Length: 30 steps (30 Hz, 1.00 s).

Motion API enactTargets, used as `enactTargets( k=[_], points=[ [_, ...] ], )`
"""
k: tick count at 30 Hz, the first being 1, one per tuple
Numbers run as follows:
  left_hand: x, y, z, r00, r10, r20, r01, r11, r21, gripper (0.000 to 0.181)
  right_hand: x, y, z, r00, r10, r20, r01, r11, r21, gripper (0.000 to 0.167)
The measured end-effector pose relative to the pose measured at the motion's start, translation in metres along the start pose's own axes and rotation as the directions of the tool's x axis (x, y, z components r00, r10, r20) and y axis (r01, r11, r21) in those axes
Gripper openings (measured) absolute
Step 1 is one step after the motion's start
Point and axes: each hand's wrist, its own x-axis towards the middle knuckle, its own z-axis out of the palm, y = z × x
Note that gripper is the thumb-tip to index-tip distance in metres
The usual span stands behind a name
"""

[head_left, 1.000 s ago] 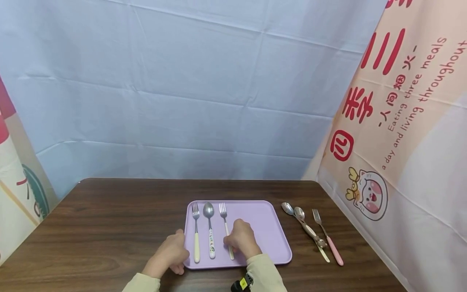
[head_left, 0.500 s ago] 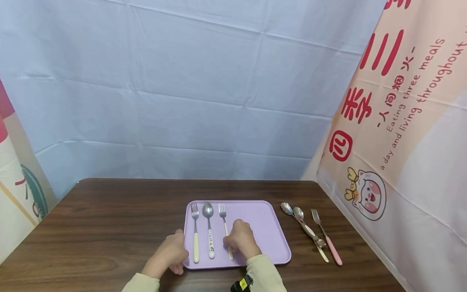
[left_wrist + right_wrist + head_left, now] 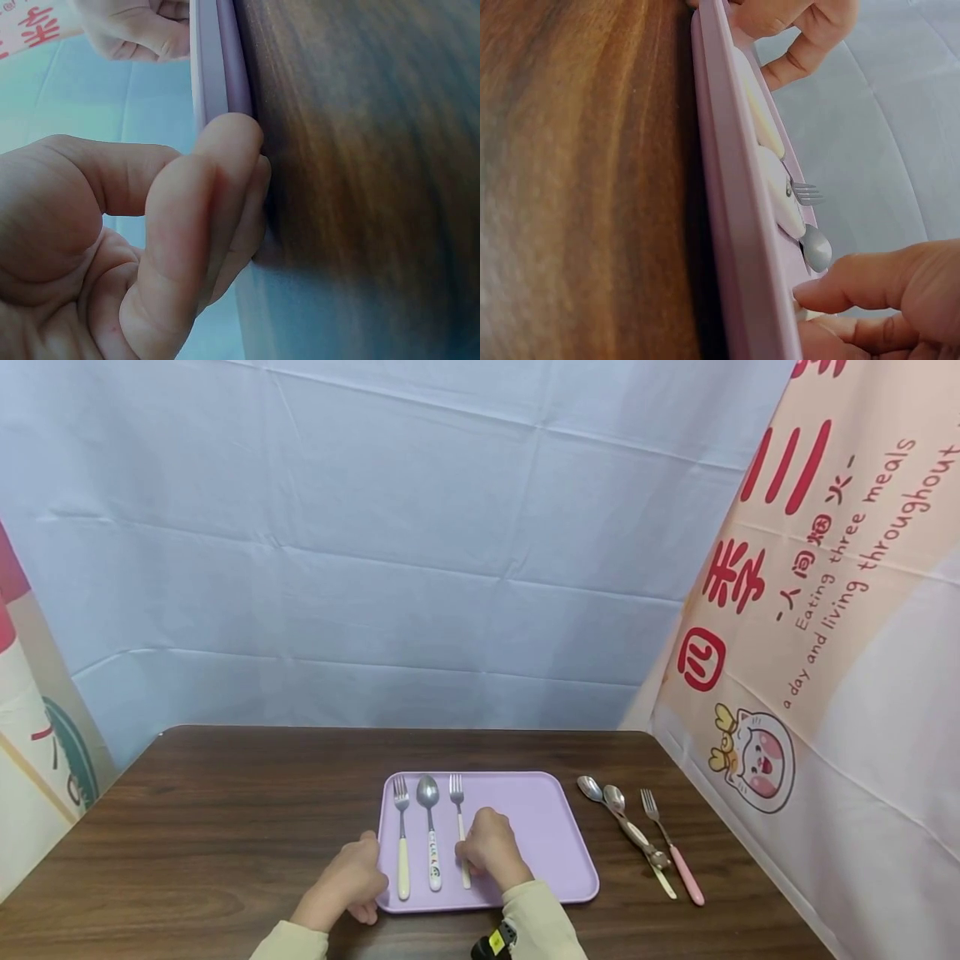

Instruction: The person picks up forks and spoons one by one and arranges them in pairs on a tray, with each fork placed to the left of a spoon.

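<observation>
A lilac tray (image 3: 536,835) lies on the table. My left hand (image 3: 351,875) holds its near left corner, with curled fingers against the rim in the left wrist view. My right hand (image 3: 491,850) pinches the white handle of a fork (image 3: 457,802), which lies on the tray with its tines pointing away. To its left lie a spoon (image 3: 431,827) with a patterned white handle and a fork (image 3: 402,852) with a pale yellow handle, roughly parallel. In the right wrist view, the thumb and finger of my right hand (image 3: 889,300) hide most of the held handle.
On the table (image 3: 225,827), right of the tray, two spoons (image 3: 618,810) lie partly overlapped. Beside them is a fork (image 3: 675,852) with a pink handle. A pale blue cloth (image 3: 375,568) hangs behind the table, and a printed cloth (image 3: 840,693) at the right.
My right hand has shifted slightly left with the white-handled fork, whose handle end has swung left so it lies straighter. My left hand stays at the tray's corner.
</observation>
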Motion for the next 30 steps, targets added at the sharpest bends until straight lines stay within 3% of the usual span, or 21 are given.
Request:
enactTargets(
  k=[9, 13, 18, 24, 30],
  points=[
    [0.0, 0.0, 0.0, 1.0, 0.009, 0.002, -0.009, 1.0, -0.001, 0.031, -0.001, 0.0, -0.003, 1.0, -0.023, 0.017, 0.023, 1.0, -0.009, 0.023],
    [-0.001, 0.001, 0.0, 1.0, 0.005, 0.003, -0.005, 1.0, -0.004, 0.03, -0.003, -0.004, -0.014, 0.992, -0.087, 0.088, 0.093, 0.993, -0.073, 0.023],
    [-0.001, 0.001, -0.001, 1.0, -0.003, 0.003, 0.003, 1.0, -0.003, 0.033, -0.004, -0.011, -0.029, 0.96, -0.175, 0.219, 0.212, 0.965, -0.154, 0.02],
    [-0.001, 0.001, -0.001, 1.0, -0.001, 0.007, 0.001, 1.0, -0.004, 0.033, -0.007, -0.017, -0.036, 0.911, -0.246, 0.332, 0.336, 0.908, -0.25, 0.038],
    [-0.001, 0.0, -0.001, 1.0, 0.003, 0.007, -0.003, 1.0, 0.002, 0.034, -0.008, -0.018, -0.039, 0.906, -0.268, 0.329, 0.365, 0.888, -0.281, 0.038]
  ],
)
